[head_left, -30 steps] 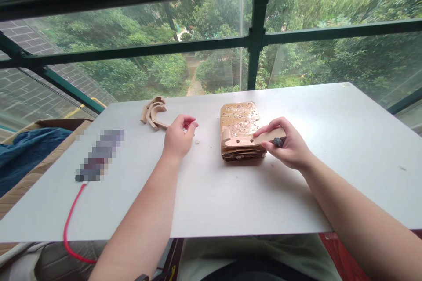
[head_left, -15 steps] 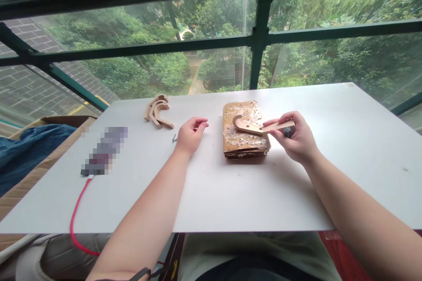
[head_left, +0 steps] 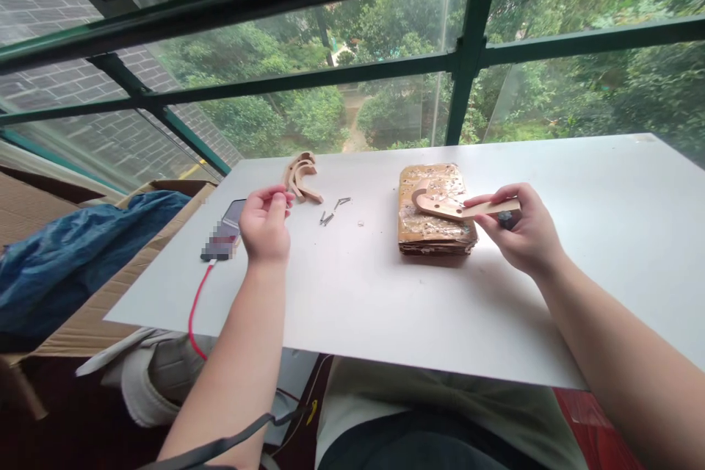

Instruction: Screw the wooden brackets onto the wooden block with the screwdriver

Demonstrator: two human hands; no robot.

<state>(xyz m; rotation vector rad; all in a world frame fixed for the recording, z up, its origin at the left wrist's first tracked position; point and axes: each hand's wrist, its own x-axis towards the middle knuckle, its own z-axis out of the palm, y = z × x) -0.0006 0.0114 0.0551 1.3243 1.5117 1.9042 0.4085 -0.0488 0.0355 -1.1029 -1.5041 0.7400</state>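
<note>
Off the near left corner of the surface (head_left: 358, 308), lower down: cardboard box (head_left: 88, 323) with a blue cloth (head_left: 77, 257) heaped in it. Hanging over the left edge, a red cable (head_left: 194, 312), plugged into a phone (head_left: 225, 231) lying flat just inside that edge.

Just right of the phone, raised over the left half: left hand (head_left: 265, 224), back toward the camera, fingers curled in, thumb pressed against the fingertips (head_left: 278, 196). Closed in a pinch, with no telling whether anything sits in it.

Over the right half, about level with it: right hand (head_left: 521, 231), clamped on the straight end of a curved wooden piece (head_left: 454, 207), thumb on top, fingers beneath, a small dark thing (head_left: 505, 219) tucked under the fingers as well. Hooked end of the piece pointing left, held flat just above a worn brown block (head_left: 435, 231), not clearly touching it. Block flat on the surface, right of centre, top face scarred and patchy.

Between block and left hand, a little farther back: loose screws (head_left: 330, 214) scattered on the white top, apart from both hands.

Farthest back, near the far edge and left of centre: small stack of curved wooden pieces (head_left: 300, 178), same shape as the held one, lying just beyond the left hand without touching it.

Beyond the far edge: green window frame (head_left: 468, 37), trees (head_left: 606, 88) behind the glass.
</note>
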